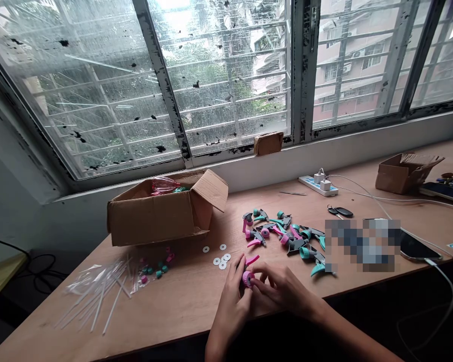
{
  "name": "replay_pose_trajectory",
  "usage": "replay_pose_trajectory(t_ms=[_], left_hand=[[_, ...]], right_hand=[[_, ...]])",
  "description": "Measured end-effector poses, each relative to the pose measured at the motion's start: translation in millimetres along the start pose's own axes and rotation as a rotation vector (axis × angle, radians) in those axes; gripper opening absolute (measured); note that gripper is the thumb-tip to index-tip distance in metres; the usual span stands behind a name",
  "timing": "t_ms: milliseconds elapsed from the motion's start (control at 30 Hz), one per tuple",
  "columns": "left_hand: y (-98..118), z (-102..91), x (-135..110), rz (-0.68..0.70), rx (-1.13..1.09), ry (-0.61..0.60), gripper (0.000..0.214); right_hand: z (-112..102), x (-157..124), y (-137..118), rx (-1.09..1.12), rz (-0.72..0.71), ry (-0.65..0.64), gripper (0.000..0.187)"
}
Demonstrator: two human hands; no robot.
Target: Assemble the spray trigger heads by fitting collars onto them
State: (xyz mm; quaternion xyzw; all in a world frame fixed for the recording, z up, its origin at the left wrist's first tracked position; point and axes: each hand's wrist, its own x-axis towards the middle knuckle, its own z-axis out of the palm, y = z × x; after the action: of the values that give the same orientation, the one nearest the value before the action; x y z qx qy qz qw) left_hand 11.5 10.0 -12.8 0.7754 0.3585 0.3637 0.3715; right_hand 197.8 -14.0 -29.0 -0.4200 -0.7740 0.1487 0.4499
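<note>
My left hand [232, 294] and my right hand [277, 286] meet at the front edge of the wooden table [181, 296]. Together they grip a pink spray-trigger head [248, 275]; its pink lever sticks up above my fingers. Both hands have the fingers curled round it. Just beyond lie a few white washers [221, 260]. A heap of pink, teal and grey spray-trigger heads [287, 234] lies to the right of them.
An open cardboard box [162, 211] stands at the back left. Clear plastic tubes [101, 291] and small caps [156, 266] lie at the left. A power strip [319, 184], keys [340, 211], a phone [417, 247] and a smaller box [403, 172] are at the right.
</note>
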Motion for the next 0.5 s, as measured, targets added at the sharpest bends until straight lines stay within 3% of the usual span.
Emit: replay_pose_trajectory(t_ms=[167,500], left_hand=[[-3.2,0.2,0.1,-0.014,-0.004,0.009,0.06],[-7.9,-0.8,-0.3,-0.009,0.037,-0.025,0.065]], right_hand=[[4.5,0.2,4.3,-0.141,-0.2,0.03,0.024],[7.1,0.9,3.1,-0.289,-0.225,-0.012,0.026]])
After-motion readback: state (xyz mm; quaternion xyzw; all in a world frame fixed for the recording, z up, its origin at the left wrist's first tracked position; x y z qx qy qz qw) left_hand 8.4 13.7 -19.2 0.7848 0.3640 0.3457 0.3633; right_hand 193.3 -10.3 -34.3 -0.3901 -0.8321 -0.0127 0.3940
